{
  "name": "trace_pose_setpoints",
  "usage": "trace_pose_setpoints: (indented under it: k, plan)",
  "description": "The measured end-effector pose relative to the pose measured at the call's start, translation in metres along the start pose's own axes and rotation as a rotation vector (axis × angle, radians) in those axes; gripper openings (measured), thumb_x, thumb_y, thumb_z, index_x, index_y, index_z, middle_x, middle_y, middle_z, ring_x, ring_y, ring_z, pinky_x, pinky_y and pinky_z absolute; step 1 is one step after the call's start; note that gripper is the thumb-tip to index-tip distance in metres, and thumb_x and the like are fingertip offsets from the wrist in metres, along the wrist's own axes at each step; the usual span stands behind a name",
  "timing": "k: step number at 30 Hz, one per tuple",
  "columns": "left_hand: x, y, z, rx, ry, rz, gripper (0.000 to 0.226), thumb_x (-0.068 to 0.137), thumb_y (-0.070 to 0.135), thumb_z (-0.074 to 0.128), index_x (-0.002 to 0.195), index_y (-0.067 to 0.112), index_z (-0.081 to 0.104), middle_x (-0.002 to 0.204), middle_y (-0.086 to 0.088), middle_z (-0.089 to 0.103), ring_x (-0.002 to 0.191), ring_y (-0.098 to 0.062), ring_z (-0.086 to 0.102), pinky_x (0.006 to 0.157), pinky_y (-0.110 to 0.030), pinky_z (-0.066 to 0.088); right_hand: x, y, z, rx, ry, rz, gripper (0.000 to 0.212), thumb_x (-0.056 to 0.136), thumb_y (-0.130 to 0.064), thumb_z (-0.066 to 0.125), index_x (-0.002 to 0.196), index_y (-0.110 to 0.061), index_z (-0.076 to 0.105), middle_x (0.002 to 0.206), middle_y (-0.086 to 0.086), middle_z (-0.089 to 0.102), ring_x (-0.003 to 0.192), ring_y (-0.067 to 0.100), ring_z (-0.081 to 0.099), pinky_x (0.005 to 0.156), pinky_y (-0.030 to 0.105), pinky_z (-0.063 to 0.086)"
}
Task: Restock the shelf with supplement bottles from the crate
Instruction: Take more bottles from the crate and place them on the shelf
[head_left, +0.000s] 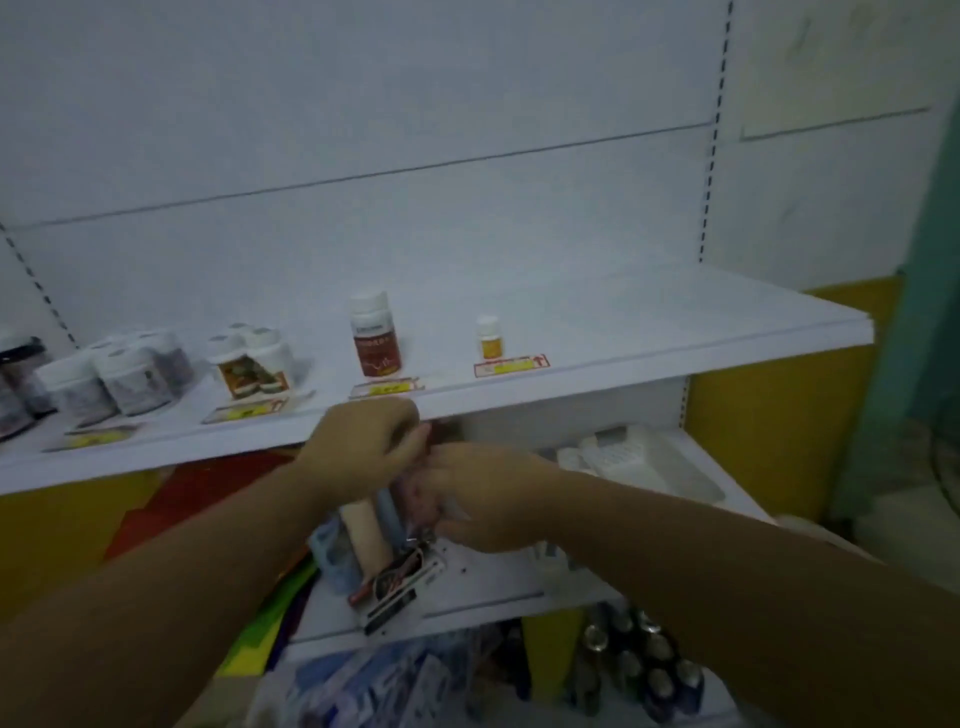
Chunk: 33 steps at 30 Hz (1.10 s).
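Nearest, well below the white shelf (675, 322), dark round-capped bottles (641, 670) stand packed together, probably the stock. Just under the shelf's front lip the left hand (363, 441) and right hand (488, 493) meet, fingers curled inward; what they hold cannot be told. The next move likely calls for a lift over the lip toward the smooth cylindrical red-labelled bottle (375, 338) and small yellow bottle (488, 340).

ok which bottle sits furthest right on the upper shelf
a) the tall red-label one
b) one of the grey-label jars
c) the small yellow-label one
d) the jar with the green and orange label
c: the small yellow-label bottle stands alone to the right of the tall red-label bottle, and beyond it there is only bare shelf.
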<state>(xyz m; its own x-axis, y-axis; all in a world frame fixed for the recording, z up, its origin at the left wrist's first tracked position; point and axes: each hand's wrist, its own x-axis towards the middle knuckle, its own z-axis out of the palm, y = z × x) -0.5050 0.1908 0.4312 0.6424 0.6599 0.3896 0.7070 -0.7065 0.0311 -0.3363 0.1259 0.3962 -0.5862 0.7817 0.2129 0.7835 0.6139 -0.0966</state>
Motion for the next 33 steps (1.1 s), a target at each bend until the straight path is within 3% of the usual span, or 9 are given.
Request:
trace_pose_setpoints:
  k: [2,6,11,14,18,21,25,28,33]
  plan:
    - [-0.016,0.025,0.046,-0.024,-0.165,0.067,0.035,0.083,0.052,0.032,0.074,0.025,0.051,0.070,0.007,0.052,0.066,-0.019,0.055,0.057,-0.027,0.034,-0.032,0.015,0.033,0.055,-0.085,0.098,0.049,0.091,-0.029,0.051,0.135,-0.011,0.042,0.142,0.014,0.042,0.127,0.031,0.040,0.102,0.045,0.038]
    - [-0.018,0.039,0.115,-0.201,-0.218,-0.081,0.020,0.092,0.038,0.043,0.075,0.029,0.045,0.070,0.005,0.051,0.064,-0.015,0.049,0.057,-0.030,0.038,-0.086,0.059,0.098,0.205,-0.226,0.389,0.061,0.095,-0.038,0.044,0.148,-0.020,0.020,0.157,0.004,0.018,0.143,0.019,0.017,0.115,0.033,0.014]
    - [-0.009,0.043,0.194,-0.459,-0.309,-0.272,0.013,0.090,0.017,0.051,0.083,0.012,0.060,0.080,-0.009,0.064,0.073,-0.024,0.059,0.064,-0.029,0.045,-0.117,0.104,0.162,0.384,-0.163,0.591,0.055,0.093,-0.029,0.051,0.142,-0.015,0.033,0.152,0.008,0.029,0.139,0.021,0.027,0.113,0.028,0.019]
    - [-0.005,0.045,0.248,-0.591,-0.335,-0.390,0.013,0.088,0.014,0.057,0.097,0.008,0.063,0.090,-0.012,0.066,0.074,-0.017,0.054,0.062,-0.021,0.036,-0.118,0.126,0.191,0.463,-0.082,0.702,0.047,0.089,-0.022,0.056,0.134,-0.013,0.045,0.140,0.011,0.045,0.127,0.026,0.044,0.105,0.035,0.036]
    - [0.015,0.049,0.304,-0.720,-0.372,-0.537,0.030,0.085,0.022,0.064,0.111,0.010,0.058,0.112,-0.009,0.058,0.097,-0.023,0.058,0.082,-0.025,0.044,-0.102,0.157,0.208,0.317,0.054,0.763,0.039,0.084,-0.016,0.056,0.122,-0.005,0.055,0.120,0.019,0.058,0.107,0.035,0.056,0.089,0.039,0.049]
    - [0.026,0.046,0.328,-0.625,-0.421,-0.542,0.047,0.083,0.034,0.063,0.125,0.016,0.051,0.126,-0.005,0.053,0.114,-0.022,0.053,0.091,-0.026,0.040,-0.080,0.186,0.207,0.281,0.171,0.837,0.052,0.082,-0.015,0.058,0.131,-0.006,0.043,0.132,0.020,0.046,0.112,0.038,0.051,0.087,0.043,0.050]
    - [0.042,0.040,0.342,-0.479,-0.621,-0.454,0.069,0.080,0.044,0.063,0.140,0.029,0.033,0.140,-0.001,0.049,0.126,-0.021,0.048,0.102,-0.033,0.040,-0.066,0.215,0.219,0.208,-0.011,0.962,0.076,0.086,-0.034,0.058,0.146,-0.015,0.015,0.147,0.010,0.030,0.120,0.030,0.049,0.083,0.040,0.050]
    - [0.052,0.039,0.343,-0.409,-0.660,-0.406,0.076,0.071,0.054,0.067,0.134,0.028,0.034,0.128,-0.001,0.058,0.116,-0.024,0.056,0.092,-0.037,0.047,-0.062,0.221,0.230,0.097,-0.033,0.971,0.075,0.083,-0.043,0.060,0.142,-0.016,0.023,0.137,0.009,0.039,0.109,0.029,0.056,0.076,0.037,0.049]
    - [0.055,0.038,0.346,-0.243,-0.592,-0.357,0.061,0.072,0.049,0.061,0.123,0.027,0.036,0.110,0.002,0.064,0.096,-0.020,0.062,0.074,-0.028,0.047,-0.063,0.225,0.239,0.113,0.132,0.996,0.064,0.078,-0.047,0.064,0.128,-0.017,0.038,0.123,0.006,0.053,0.099,0.026,0.061,0.072,0.036,0.050]
